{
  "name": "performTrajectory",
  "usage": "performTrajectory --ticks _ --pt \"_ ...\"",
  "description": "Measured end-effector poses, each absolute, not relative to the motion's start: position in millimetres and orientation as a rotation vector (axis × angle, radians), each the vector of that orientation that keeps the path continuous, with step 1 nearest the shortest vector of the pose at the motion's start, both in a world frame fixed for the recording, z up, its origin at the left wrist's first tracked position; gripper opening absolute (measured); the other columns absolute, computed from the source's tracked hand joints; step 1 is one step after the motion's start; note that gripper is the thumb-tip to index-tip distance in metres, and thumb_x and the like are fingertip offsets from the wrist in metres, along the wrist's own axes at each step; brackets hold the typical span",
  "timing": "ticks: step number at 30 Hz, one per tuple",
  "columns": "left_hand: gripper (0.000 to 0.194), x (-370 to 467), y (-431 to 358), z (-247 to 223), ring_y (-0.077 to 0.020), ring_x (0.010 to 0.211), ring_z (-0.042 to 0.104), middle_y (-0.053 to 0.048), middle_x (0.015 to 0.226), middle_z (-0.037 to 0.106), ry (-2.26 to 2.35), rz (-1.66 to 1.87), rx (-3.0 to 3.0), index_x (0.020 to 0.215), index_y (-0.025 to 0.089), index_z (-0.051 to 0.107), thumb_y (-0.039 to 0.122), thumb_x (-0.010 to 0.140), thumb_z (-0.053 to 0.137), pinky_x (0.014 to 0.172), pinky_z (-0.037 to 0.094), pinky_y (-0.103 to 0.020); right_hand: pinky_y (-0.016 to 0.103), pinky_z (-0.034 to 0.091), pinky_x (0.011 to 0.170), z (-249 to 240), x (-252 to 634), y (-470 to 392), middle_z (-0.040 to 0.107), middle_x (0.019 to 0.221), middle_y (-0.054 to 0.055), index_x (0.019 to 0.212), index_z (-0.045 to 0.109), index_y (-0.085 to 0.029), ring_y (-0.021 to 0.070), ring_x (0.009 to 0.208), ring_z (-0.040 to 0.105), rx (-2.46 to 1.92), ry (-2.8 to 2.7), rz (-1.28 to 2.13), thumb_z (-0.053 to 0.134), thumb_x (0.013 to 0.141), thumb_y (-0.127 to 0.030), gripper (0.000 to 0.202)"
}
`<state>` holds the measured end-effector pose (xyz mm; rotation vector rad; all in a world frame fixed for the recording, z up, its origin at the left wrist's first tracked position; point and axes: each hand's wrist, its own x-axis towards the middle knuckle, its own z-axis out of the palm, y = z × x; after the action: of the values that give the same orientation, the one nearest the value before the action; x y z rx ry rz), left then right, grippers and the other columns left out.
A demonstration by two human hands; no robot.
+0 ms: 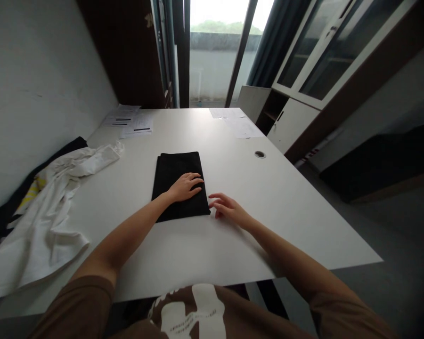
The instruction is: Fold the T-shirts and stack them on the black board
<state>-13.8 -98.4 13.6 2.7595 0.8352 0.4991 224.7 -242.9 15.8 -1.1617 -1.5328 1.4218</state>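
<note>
A folded black cloth (173,169) lies flat on the white table (233,254), roughly in front of me. My left hand (186,187) rests palm down on the cloth's right half, its fingers spread and pointing right. Just beyond the cloth's lower right corner is my right hand (229,209), its fingers apart and loosely curved toward the edge. Nothing shows between the fingers of either hand.
Rumpled white clothing (56,188) lies along the left side, over dark cloth with yellow print. Printed papers (136,126) are at the back left and more papers (245,127) at the back right. A round cable hole (260,154) is near the right edge.
</note>
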Motion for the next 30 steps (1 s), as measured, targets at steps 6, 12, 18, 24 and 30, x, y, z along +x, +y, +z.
performTrajectory --ticks 6,12,18,24,30 --pt "0.052 -25 -110 11 -0.0263 0.149 0.034 -0.006 0.161 0.040 0.882 0.358 2.803 0.149 0.029 0.050 0.052 0.103 0.042 0.124 0.020 -0.050 0.028 0.054 0.067 29 202 -256 0.067 0.109 0.006 0.139 0.053 -0.024 0.0121 0.069 0.068 -1.076 -1.512 1.584 0.065 0.093 -0.049 0.054" --pt "0.068 -28 -116 15 -0.0297 0.155 0.021 -0.004 0.168 0.026 0.908 0.192 2.835 0.157 0.035 0.036 0.069 0.098 0.038 0.125 0.011 -0.055 0.024 0.051 0.053 32 206 -268 0.064 0.084 0.000 0.139 0.053 -0.021 0.0128 0.060 0.066 -1.111 -1.420 1.796 0.064 0.093 -0.054 0.058" --pt "0.071 -25 -118 14 -0.0301 0.155 0.018 -0.004 0.169 0.022 0.912 0.161 2.847 0.158 0.035 0.035 0.072 0.097 0.037 0.125 0.009 -0.055 0.027 0.055 0.057 29 208 -286 0.068 0.087 0.003 0.140 0.054 -0.019 0.0138 0.061 0.066 -1.210 -1.483 1.757 0.062 0.094 -0.053 0.058" --pt "0.069 -26 -122 8 -0.0320 0.154 0.021 -0.006 0.168 0.026 0.932 0.258 2.836 0.157 0.032 0.037 0.067 0.099 0.039 0.124 0.009 -0.058 0.038 0.060 0.079 25 192 -306 0.066 0.126 0.010 0.113 0.074 -0.024 0.0204 0.087 0.069 -1.440 -1.935 0.882 0.053 0.100 -0.038 0.028" --pt "0.058 -25 -123 4 -0.0295 0.153 0.025 -0.005 0.166 0.032 0.927 0.362 2.815 0.153 0.033 0.043 0.058 0.101 0.044 0.125 0.011 -0.056 0.056 0.043 0.113 33 169 -308 0.054 0.148 0.010 0.136 0.063 -0.028 0.0325 0.139 0.045 -1.365 -2.224 0.232 0.053 0.098 -0.028 0.039"
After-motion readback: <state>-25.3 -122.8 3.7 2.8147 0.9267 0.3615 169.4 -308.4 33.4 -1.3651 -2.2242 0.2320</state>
